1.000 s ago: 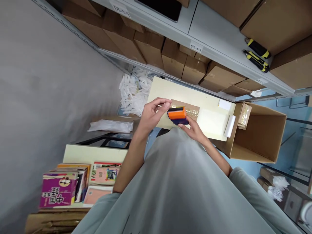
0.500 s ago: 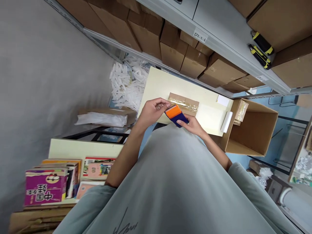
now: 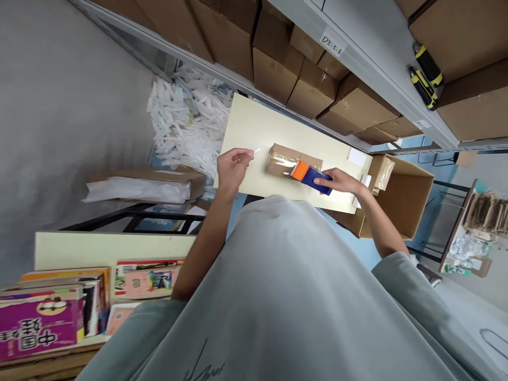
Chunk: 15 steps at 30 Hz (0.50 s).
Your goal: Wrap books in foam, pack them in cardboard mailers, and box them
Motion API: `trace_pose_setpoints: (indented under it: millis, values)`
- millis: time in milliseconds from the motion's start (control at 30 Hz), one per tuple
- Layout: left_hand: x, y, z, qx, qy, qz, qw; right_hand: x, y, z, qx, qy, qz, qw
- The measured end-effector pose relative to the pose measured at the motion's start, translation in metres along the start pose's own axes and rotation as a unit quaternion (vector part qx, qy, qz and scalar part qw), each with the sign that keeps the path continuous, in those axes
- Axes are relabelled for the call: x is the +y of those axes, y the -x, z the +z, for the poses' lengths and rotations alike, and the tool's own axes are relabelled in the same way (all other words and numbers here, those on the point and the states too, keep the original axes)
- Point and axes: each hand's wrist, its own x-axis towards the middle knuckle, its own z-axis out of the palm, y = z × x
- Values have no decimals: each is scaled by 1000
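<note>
My right hand (image 3: pixel 337 181) grips a flat dark blue pack with an orange end (image 3: pixel 315 177); its exact kind I cannot make out. The orange end points left and overlaps a taped cardboard box (image 3: pixel 280 159) in view; whether they touch I cannot tell. Off to the left, my left hand (image 3: pixel 234 166) is closed in a pinch. A thin white strip (image 3: pixel 257 150) sticks out from its fingertips, above the cream tabletop (image 3: pixel 250 119).
White paper strips (image 3: pixel 190 127) are heaped left of the table. At the right stands an open carton (image 3: pixel 408 201). A shelf of boxes (image 3: pixel 278 71) runs along the far side, with two yellow-black cutters (image 3: pixel 423 87) on the upper shelf. Books (image 3: pixel 43 317) stand lower left.
My hands have drawn apart: the right moved right with the blue and orange pack, the left moved left. A white strip now shows at my left fingertips. The view has shifted too.
</note>
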Motion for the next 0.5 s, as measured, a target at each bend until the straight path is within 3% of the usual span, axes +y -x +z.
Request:
trace_pose_setpoints:
  millis: [200,500]
  values:
    - [-24,-9,20,16,49,-45,998,-2,-36,-30,-31,44,21,998]
    - [-48,-17,25,35,46,-76,995,3,-65,-38,-39,87,62,994]
